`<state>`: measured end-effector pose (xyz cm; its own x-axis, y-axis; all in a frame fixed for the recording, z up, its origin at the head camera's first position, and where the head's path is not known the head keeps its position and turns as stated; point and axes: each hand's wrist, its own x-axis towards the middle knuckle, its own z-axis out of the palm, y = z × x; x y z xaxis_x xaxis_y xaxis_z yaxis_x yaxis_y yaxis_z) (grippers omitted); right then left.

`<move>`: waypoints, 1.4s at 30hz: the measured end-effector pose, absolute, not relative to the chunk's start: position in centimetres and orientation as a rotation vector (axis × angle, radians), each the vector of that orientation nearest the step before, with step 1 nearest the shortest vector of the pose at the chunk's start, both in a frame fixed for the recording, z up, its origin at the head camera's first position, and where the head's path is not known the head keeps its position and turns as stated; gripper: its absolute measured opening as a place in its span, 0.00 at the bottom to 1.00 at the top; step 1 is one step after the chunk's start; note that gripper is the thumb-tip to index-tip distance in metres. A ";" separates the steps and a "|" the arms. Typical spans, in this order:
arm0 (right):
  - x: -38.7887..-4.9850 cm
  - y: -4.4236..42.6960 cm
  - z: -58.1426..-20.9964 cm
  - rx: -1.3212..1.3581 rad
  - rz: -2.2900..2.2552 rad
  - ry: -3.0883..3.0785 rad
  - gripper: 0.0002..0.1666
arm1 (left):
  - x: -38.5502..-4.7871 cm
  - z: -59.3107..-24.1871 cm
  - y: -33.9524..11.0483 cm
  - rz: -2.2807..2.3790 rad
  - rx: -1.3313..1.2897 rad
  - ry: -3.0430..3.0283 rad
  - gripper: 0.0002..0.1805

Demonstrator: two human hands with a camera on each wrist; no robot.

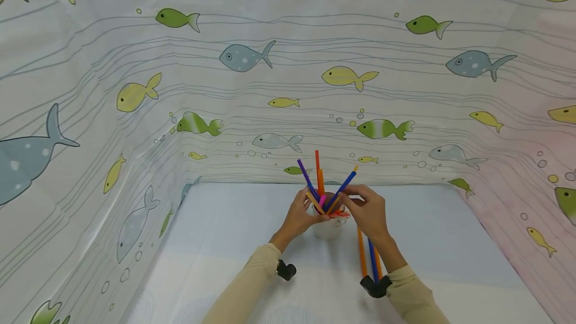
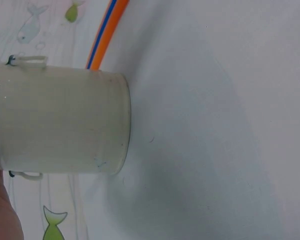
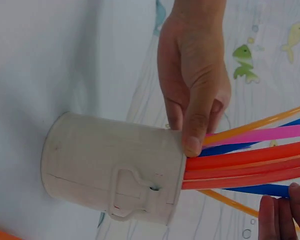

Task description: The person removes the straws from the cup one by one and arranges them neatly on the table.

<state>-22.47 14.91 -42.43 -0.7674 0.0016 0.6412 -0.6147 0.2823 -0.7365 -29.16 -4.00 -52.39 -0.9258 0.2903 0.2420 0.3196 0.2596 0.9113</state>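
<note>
Near the far edge of the table [image 1: 234, 224], in the head view: white cup [image 1: 328, 233], upright, between left hand [image 1: 300, 215] and right hand [image 1: 370, 210]. Left fingers bent about the rim on the cup's left side, thumb across the front. In the mouth, a spread fan of coloured sticks [image 1: 321, 182]; right fingertips narrowed at a blue stick [image 1: 345, 182], tilted to the right. On the near right, loose sticks [image 1: 361, 254], partly under the right forearm. Just past the cup, the table's back edge and printed cloth [image 1: 288, 14] with fish; broad stretches of tabletop to left and right.

In the left wrist view: cup wall with two side loops, loose sticks close by; only part of the left hand at the lower corner, finger state impossible to tell from here. Wide open surface beyond the base.

In the right wrist view: left thumb flat over the rim, against the cup. Right fingers pinching the blue stick well out from the rim. Red, pink and yellow sticks between the two hands.
</note>
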 end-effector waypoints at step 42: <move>-22.6 25.7 -41.1 0.151 1.525 -1.997 0.13 | -29.3 -52.8 -4.1 -1.756 -0.678 -2.431 0.52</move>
<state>-22.62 25.65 -41.08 -0.8049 0.2682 0.5294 -0.4401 0.3286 -0.8357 -29.33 -4.13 -52.84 -0.9006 0.3105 0.3042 0.3864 0.2512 0.8875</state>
